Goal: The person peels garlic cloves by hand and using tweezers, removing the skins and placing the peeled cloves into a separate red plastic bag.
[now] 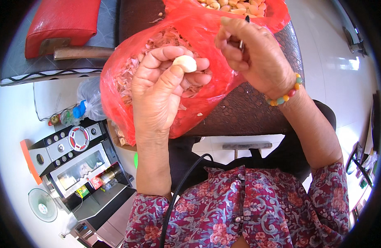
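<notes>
My left hand (pixel 158 90) pinches a pale, peeled garlic clove (pixel 185 63) between thumb and fingers, palm turned up. It hovers over an open red plastic bag (pixel 206 108) of thin pinkish garlic skins (pixel 127 82). To the right, my right hand (pixel 258 52) is curled around a small tool (pixel 247 19); a black end and a bit of metal show, the rest is hidden in the fingers. Beyond both hands, a second red plastic bag (pixel 280 15) holds many peeled cloves (pixel 240 5), cut off by the top edge of the view.
The bags rest on a brown leather-like padded surface (pixel 246 108) with loose skin bits. At upper left are a red cushion (pixel 66 21) and a wooden bar (pixel 82 53). A cardboard box (pixel 114 131), an audio cabinet (pixel 62 148) and a fan (pixel 42 204) stand lower left. A black cable (pixel 175 198) crosses my lap.
</notes>
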A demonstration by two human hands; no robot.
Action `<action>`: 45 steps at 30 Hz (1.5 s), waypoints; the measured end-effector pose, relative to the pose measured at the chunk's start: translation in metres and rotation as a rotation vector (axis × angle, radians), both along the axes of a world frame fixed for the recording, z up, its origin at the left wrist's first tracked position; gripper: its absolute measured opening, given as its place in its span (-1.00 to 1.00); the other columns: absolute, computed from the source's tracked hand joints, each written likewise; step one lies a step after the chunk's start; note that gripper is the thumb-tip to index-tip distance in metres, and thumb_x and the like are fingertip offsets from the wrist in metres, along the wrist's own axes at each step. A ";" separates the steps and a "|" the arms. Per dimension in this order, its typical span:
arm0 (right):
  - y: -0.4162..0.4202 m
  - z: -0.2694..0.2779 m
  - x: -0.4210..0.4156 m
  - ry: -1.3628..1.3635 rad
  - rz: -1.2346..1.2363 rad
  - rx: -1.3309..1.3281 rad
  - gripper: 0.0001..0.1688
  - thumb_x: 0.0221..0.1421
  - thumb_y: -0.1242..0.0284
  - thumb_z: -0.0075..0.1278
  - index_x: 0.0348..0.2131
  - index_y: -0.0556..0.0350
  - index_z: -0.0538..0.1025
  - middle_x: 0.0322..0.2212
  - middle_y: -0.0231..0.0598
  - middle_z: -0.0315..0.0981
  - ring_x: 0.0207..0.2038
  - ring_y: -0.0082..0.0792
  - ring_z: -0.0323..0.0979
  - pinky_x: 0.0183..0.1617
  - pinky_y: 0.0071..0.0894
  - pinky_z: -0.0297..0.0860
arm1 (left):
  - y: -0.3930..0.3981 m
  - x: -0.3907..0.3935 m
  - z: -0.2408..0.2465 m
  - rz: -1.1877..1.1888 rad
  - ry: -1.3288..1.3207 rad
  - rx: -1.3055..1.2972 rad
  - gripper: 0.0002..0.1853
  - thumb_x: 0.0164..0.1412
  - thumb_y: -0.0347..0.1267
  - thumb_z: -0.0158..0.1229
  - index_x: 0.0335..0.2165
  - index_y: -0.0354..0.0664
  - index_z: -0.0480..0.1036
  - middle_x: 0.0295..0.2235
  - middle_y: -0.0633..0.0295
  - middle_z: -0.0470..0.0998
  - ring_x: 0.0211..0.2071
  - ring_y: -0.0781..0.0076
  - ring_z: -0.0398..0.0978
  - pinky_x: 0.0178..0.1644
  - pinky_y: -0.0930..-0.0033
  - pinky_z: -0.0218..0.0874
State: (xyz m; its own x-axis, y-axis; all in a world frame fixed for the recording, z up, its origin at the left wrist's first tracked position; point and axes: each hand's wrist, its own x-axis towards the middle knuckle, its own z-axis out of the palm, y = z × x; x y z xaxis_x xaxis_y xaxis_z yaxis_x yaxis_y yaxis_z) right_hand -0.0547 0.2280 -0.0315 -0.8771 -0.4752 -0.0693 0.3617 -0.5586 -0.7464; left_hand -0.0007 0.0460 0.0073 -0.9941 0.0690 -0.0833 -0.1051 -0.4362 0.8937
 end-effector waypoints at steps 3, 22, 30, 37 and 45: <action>-0.005 -0.012 -0.005 0.041 -0.028 -0.131 -0.76 0.14 0.46 -0.26 -0.27 0.20 0.41 -0.36 -0.26 0.37 -0.41 -0.57 0.28 -0.37 -0.63 0.22 | -0.005 0.000 -0.003 0.005 0.087 -0.043 -0.83 0.08 -0.56 0.04 -0.28 -0.36 0.36 -0.36 0.07 0.47 -0.39 0.39 0.46 -0.35 0.48 0.31; -0.001 0.021 0.003 0.260 0.090 -0.055 -0.67 0.22 0.33 -0.29 -0.17 0.20 0.35 -0.26 -0.17 0.33 -0.20 -0.39 0.38 -0.15 -0.35 0.40 | -0.004 0.005 0.003 0.074 0.141 -0.206 -0.60 -0.07 -0.38 0.25 -0.22 -0.34 0.40 -0.42 0.27 0.49 -0.41 0.66 0.40 -0.32 0.69 0.26; -0.002 0.021 0.002 0.437 0.041 -0.052 -0.71 0.19 0.39 -0.23 -0.19 0.24 0.38 -0.25 -0.05 0.37 -0.21 -0.22 0.44 -0.13 -0.30 0.43 | -0.006 0.009 0.003 0.079 0.119 -0.212 -0.60 -0.02 -0.37 0.22 -0.19 -0.35 0.39 -0.40 0.28 0.46 -0.45 0.64 0.36 -0.39 0.65 0.21; -0.003 0.017 0.002 0.579 -0.007 -0.083 -0.71 0.16 0.40 -0.17 -0.21 0.27 0.40 -0.23 -0.04 0.35 -0.21 -0.20 0.43 -0.16 -0.26 0.44 | -0.009 0.008 0.002 0.026 0.120 -0.202 -0.60 0.01 -0.37 0.19 -0.15 -0.34 0.37 -0.30 0.24 0.47 -0.35 0.56 0.41 -0.24 0.47 0.29; -0.005 0.018 0.003 0.690 -0.067 0.019 -0.71 0.13 0.41 -0.13 -0.23 0.29 0.43 -0.25 -0.04 0.34 -0.22 -0.24 0.42 -0.17 -0.28 0.45 | -0.001 0.006 0.001 0.108 0.110 -0.195 -0.61 -0.01 -0.38 0.21 -0.20 -0.41 0.39 -0.48 0.31 0.44 -0.54 0.67 0.28 -0.49 0.66 0.14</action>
State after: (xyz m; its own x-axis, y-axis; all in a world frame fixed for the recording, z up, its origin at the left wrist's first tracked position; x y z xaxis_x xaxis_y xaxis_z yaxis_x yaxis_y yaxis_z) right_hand -0.0514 0.2226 -0.0136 -0.7515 -0.4224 0.5069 -0.2341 -0.5476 -0.8033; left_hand 0.0055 0.0452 0.0078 -0.9987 -0.0446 0.0249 0.0356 -0.2575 0.9656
